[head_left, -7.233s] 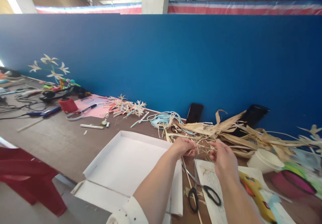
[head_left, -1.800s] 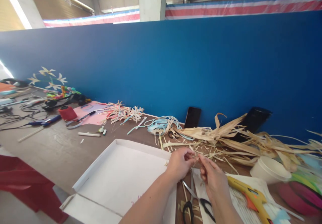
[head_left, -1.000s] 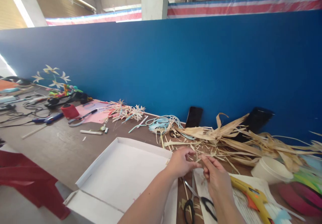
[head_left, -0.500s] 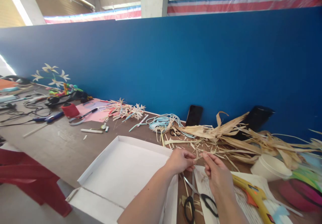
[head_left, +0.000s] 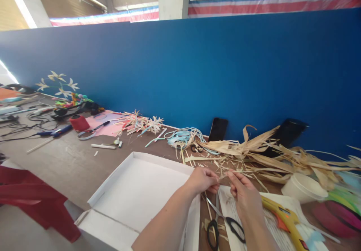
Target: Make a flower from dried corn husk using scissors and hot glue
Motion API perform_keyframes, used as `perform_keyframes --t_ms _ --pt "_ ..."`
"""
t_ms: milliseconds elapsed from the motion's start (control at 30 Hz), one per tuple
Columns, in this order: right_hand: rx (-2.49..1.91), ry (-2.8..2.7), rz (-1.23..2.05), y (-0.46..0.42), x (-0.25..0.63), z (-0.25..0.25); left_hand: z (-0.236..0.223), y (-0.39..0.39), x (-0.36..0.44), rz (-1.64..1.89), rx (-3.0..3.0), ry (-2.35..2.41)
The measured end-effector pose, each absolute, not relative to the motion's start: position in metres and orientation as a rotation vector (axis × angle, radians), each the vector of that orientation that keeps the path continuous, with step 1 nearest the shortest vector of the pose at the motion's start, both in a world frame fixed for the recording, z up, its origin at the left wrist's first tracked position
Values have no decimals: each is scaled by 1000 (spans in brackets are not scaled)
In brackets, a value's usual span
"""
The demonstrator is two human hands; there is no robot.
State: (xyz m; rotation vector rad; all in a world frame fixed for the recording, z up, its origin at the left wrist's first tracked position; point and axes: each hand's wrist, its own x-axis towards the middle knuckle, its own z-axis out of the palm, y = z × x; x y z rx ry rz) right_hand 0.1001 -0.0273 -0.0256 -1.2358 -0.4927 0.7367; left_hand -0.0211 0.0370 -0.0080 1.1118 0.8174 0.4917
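Note:
My left hand (head_left: 203, 179) is closed in a pinch above the right edge of a white open box (head_left: 152, 187). Just right of it, my right hand (head_left: 241, 185) pinches too, its fingertips close to the left ones. Whatever lies between the fingers is too small to make out; it may blend with the pale scraps behind. Below the hands lie black-handled scissors (head_left: 218, 217), blades pointing away from me. Dried corn husks (head_left: 242, 147) and cut husk scraps (head_left: 208, 161) spread beyond the hands. A yellow glue gun (head_left: 284, 219) rests on printed paper right of my right wrist.
A white cup (head_left: 304, 189) lies tilted at right by a pink roll (head_left: 335, 217). Phones (head_left: 218, 129) lean on the blue partition (head_left: 180, 70). Husk flowers (head_left: 153, 124), red thread (head_left: 79, 123) and cables (head_left: 31, 121) lie left. A red stool (head_left: 34, 202) stands lower left.
Both hands keep the same pinched pose with almost no movement. The whole view has shifted very slightly.

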Motion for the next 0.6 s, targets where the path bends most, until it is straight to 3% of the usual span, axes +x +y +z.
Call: perform_keyframes --t_ms 600 --pt "-1322 -476 685 -27 99 -22 -8 35 -22 493 1130 762"
